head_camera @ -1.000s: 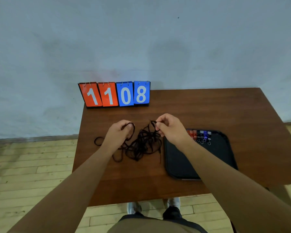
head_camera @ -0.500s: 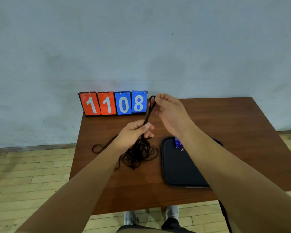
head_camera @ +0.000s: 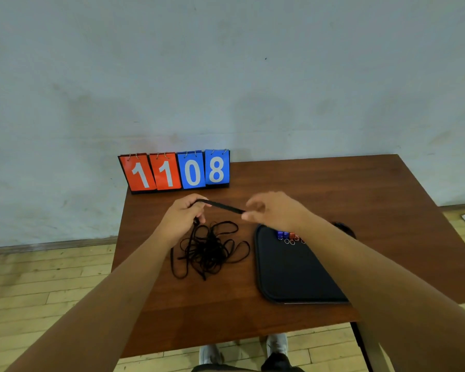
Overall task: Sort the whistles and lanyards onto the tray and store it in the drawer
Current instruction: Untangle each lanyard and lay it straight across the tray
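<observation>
1. The right hand (head_camera: pixel 275 210) is dropping lower, stretching one lanyard (head_camera: pixel 220 206) level toward the left hand (head_camera: pixel 181 220).
2. Both hands' fingers (head_camera: pixel 191 203) are clamping it above the pile (head_camera: pixel 210 251) on the bench (head_camera: pixel 333 189).
3. Tugging is risking knots, since it is trailing into that pile.

Matt black tray (head_camera: pixel 285 275); cloth lanyards (head_camera: pixel 212 251); smooth wood table (head_camera: pixel 320 189).

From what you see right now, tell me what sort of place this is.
Probably a sports hall or gym: a flip scoreboard on the table, a wooden strip floor, and whistles on a tray beside lanyards.
</observation>
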A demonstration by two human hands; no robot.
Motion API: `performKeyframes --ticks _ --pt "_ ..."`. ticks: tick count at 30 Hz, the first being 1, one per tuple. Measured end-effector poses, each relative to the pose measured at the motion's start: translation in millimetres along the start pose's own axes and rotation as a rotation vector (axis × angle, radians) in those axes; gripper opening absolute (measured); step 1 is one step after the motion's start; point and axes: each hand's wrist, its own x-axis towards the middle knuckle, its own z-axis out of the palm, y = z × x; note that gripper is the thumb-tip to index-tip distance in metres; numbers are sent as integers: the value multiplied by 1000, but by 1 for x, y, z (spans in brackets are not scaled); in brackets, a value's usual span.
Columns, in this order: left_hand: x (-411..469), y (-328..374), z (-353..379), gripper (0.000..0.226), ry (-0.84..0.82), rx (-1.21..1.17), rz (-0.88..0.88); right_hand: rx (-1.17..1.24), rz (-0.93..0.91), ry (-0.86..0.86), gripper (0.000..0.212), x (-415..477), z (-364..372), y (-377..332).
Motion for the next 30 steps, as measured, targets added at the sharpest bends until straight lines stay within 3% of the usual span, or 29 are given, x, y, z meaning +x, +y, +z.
performKeyframes --ticks 3,7,14,19,22,23,25,26,28,30 --pt "5 4 -4 22 -28 10 -27 120 -4 -75 23 -2 5 6" --pt "4 -5 -10 15 -125 96 -47 401 25 146 20 -5 -2 20" --pt "3 -15 -14 26 -170 0 -10 413 171 187 18 5 11 42" --pt "7 -5 -14 30 -133 -241 -4 285 241 58 26 -1 16 50" --pt "8 13 -10 30 -193 -236 51 127 203 -35 17 -7 17 52" --pt "7 20 -7 29 -247 -218 71 154 149 -60 24 -10 18 48" --pt "4 37 0 25 -355 -169 104 525 41 -115 57 -13 24 34" --pt "4 44 5 24 -389 -148 122 753 -2 -157 61 -13 29 27" --pt "4 56 12 22 -396 -126 141 1023 -69 -190 48 -13 38 19" --pt "8 62 16 20 -328 -29 139 1126 -91 -123 29 -14 41 20"
